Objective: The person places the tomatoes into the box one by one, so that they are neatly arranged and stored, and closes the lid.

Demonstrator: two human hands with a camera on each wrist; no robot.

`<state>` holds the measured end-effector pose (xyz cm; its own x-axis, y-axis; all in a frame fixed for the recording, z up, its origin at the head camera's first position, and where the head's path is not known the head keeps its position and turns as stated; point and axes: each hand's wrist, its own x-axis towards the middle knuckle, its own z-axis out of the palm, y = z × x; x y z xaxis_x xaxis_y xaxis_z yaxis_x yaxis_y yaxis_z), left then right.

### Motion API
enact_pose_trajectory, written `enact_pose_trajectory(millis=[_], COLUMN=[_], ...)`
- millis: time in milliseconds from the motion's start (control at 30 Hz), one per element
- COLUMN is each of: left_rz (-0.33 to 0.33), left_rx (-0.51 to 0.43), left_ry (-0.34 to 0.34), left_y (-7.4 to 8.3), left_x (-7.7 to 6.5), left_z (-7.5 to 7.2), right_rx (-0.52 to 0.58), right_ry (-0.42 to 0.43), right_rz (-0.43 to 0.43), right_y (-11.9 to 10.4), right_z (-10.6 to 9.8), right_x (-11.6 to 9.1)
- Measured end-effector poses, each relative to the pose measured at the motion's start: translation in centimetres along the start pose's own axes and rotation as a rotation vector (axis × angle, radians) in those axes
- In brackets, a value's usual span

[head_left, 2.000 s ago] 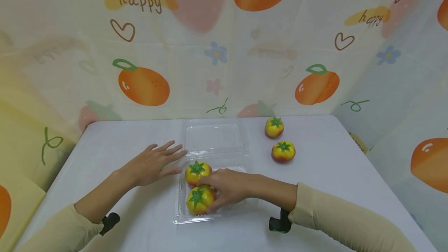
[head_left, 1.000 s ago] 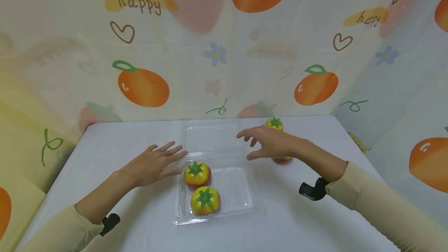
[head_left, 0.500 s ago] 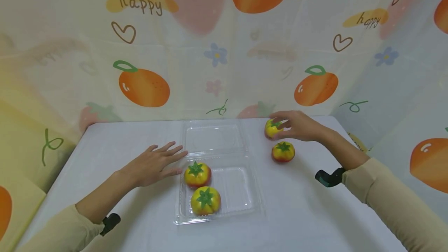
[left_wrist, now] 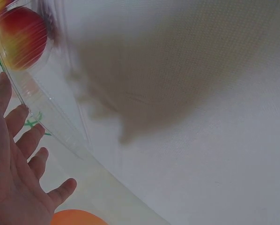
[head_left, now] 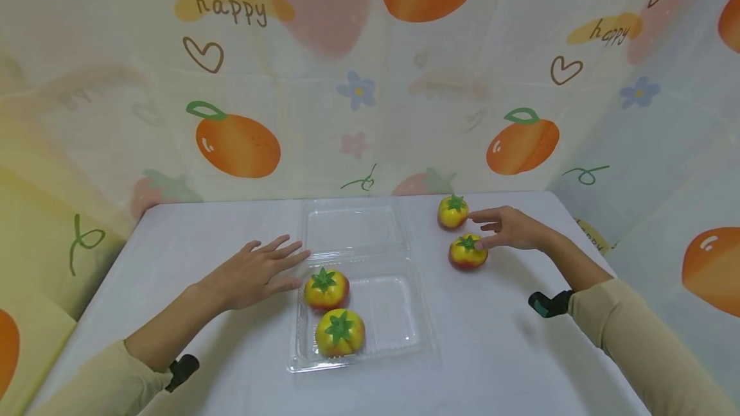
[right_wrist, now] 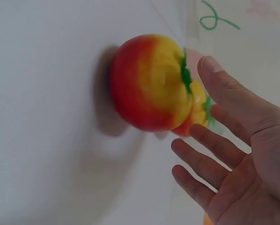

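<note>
At the left edge of the clear plastic clamshell box [head_left: 393,352], my left hand [head_left: 245,275] has its fingers spread, fingertips right at the rim. Inside the box's base sit two yellow-and-red persimmon-like fruits with green star-shaped caps, a rear fruit [head_left: 326,289] and a front fruit [head_left: 340,334]. To the right of the box are two more such fruits, a far one [head_left: 453,214] and a near one [head_left: 467,254]. My right hand [head_left: 516,230] hovers just right of these two, its fingers loosely extended and the thumb overlapping the near fruit. In the right wrist view, nothing lies in the palm [right_wrist: 252,187].
The box's lid [head_left: 352,226] lies folded back flat behind its base. A white cloth-covered table [head_left: 231,364] bears everything, and a printed fruit-pattern curtain [head_left: 324,114] rises along its back edge and sides.
My right hand has released a fruit in the box, swung right to the far fruit, then drawn back toward the near one. The left hand has stayed in place.
</note>
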<state>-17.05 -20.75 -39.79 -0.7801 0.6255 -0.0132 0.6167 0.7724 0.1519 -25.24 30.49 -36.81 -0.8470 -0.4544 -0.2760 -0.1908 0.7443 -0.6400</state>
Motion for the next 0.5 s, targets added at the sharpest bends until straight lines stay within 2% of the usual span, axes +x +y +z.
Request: enact_pose_trajectory(millis=[233, 500], left_rz=[-0.003, 0.005], left_rx=[-0.004, 0.005], left_ry=[-0.01, 0.001], left_y=[0.1, 0.0], left_x=[0.0, 0.0], left_z=[-0.1, 0.0], right_rx=[0.072, 0.075], right_ry=[-0.02, -0.003], right_rz=[-0.006, -0.019], right_y=[2.3, 2.7], right_z=[1.2, 2.0], right_x=[-0.2, -0.2])
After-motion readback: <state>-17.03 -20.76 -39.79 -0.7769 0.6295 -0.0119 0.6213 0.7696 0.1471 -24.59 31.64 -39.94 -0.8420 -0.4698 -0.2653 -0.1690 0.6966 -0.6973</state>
